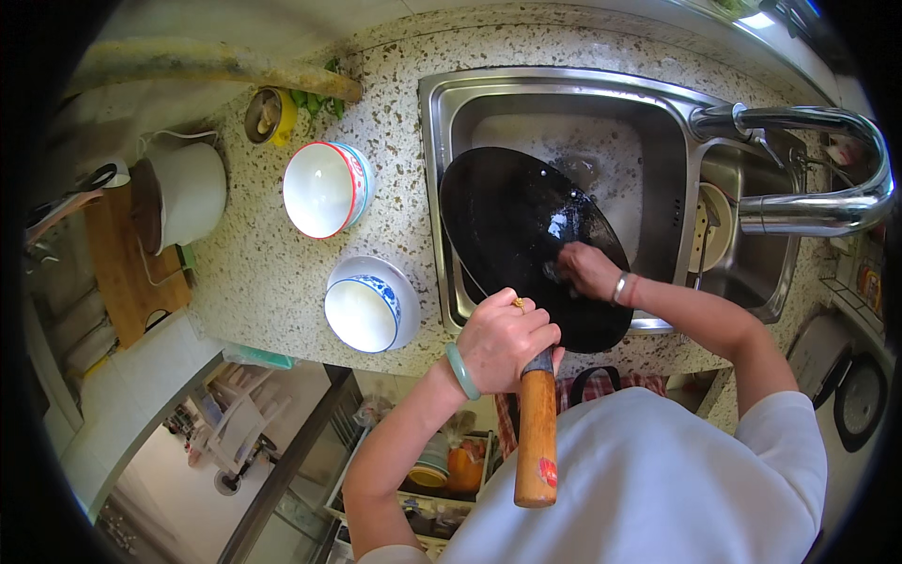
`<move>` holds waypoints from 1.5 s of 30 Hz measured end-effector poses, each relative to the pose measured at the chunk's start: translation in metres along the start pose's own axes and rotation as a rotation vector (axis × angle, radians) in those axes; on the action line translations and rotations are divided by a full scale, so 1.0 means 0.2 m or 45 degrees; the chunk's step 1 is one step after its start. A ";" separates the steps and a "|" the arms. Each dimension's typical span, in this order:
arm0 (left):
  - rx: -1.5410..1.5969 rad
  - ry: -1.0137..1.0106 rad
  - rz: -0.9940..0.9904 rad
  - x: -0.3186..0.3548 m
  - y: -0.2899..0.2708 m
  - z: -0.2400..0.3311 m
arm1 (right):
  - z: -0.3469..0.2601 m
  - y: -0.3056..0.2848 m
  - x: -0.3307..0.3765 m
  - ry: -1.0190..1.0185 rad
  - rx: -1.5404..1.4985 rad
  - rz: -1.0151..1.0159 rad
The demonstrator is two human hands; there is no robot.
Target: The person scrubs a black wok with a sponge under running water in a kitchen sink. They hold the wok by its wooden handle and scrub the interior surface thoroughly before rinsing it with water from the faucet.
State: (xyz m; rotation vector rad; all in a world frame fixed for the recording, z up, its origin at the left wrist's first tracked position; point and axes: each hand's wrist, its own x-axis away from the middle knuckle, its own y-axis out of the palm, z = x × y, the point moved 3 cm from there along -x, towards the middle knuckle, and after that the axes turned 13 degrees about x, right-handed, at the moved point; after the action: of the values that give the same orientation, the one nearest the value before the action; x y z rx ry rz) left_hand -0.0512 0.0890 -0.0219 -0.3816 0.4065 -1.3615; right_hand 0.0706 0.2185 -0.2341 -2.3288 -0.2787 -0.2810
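Head view. A black wok (526, 240) is being held tilted over the steel sink (442, 188), its rim resting toward the sink's front edge. The left hand (505, 340) is being wrapped around the top of the wooden handle (536, 437); this grip is closed fully on the handle, with a green bangle (460, 370) being worn at the wrist just behind it. The handle is being directed from the grip back toward the person's white-sleeved body.

Ahead of and to the right of that grip, the right hand (587, 269) is being pressed against the inner surface of the wok, fingers curled over something small and dark; what is being held there cannot be told. A silver bracelet (620, 287) is being worn at that wrist.

Beyond the right hand, a curved chrome tap (827, 179) is being shown arching over the sink's smaller right basin.

To the left of the left-hand grip, on the speckled bench (263, 273), a blue-patterned white bowl (371, 305) is lying near, and a red-rimmed white bowl (327, 188) farther off. Well beyond these, a white pot (188, 193) is being shown standing beside a wooden board (122, 273).
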 end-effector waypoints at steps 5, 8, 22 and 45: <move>0.002 -0.008 -0.025 -0.03 -0.01 0.01 | 0.14 0.06 -0.26 0.066 0.254 0.174; -0.004 -0.016 -0.041 -0.03 0.01 0.01 | 0.21 -0.08 -0.53 0.208 0.294 0.301; 0.002 0.000 -0.020 -0.03 -0.01 -0.02 | 0.07 -0.10 -0.63 0.058 0.233 0.419; 0.100 -0.025 0.063 -0.01 -0.02 -0.01 | 0.28 -0.02 -0.23 0.018 0.539 0.010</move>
State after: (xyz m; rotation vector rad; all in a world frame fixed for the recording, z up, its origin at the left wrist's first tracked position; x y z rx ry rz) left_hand -0.0562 0.0902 -0.0225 -0.3181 0.3427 -1.3204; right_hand 0.0331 0.2570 -0.2832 -1.9094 -0.2907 -0.2104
